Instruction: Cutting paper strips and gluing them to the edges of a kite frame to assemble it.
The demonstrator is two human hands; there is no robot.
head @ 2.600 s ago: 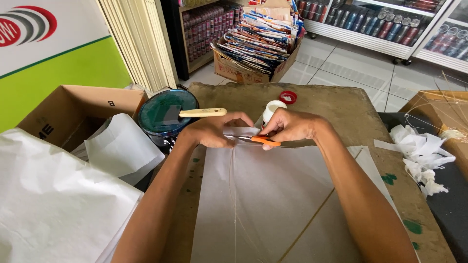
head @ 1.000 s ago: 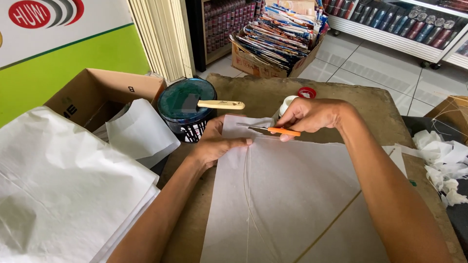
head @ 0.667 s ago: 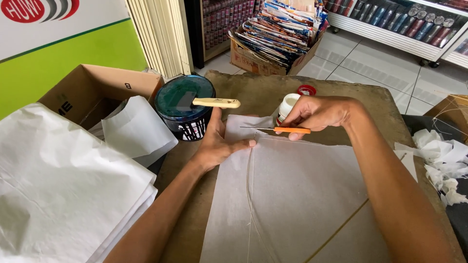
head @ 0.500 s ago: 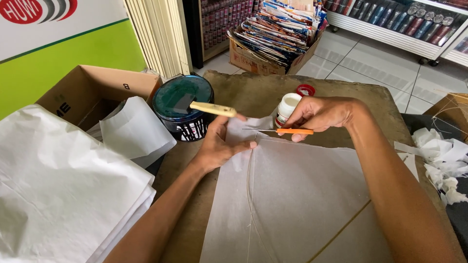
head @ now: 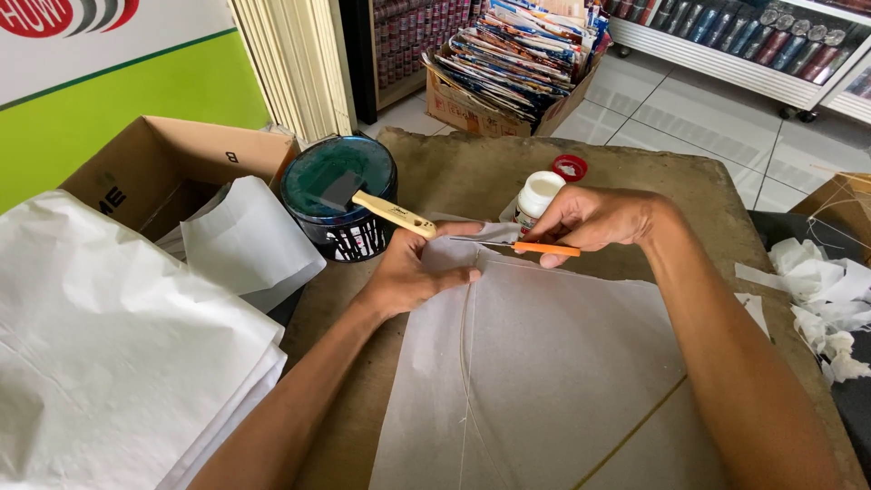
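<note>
A brown worktable [head: 635,172] fills the middle of the view, and on it lies a large sheet of thin white paper [head: 553,363] with a thin stick [head: 466,363] running along its length and a second one crossing lower right. To the left sits a thick stack of white paper [head: 100,363], with an open cardboard box [head: 163,163] behind it and a loose white sheet [head: 245,240] leaning at its edge. Beyond the table stands a box of stacked magazines [head: 508,63]. Crumpled white paper scraps [head: 826,299] lie at the right edge.

A dark round tin [head: 337,195] stands at the table's left rim, a brush with a pale wooden handle [head: 392,213] resting across its top. The left hand [head: 413,272] lies on the top corner of the large sheet, fingers curled and pressing it down, thumb up near the brush handle. The right hand [head: 594,218] pinches an orange-handled cutter [head: 535,247], held level with its tip at the paper's top edge, just beside the left fingertips. A small white bottle [head: 537,195] stands open behind the right hand, its red cap [head: 570,167] lying near it.
</note>
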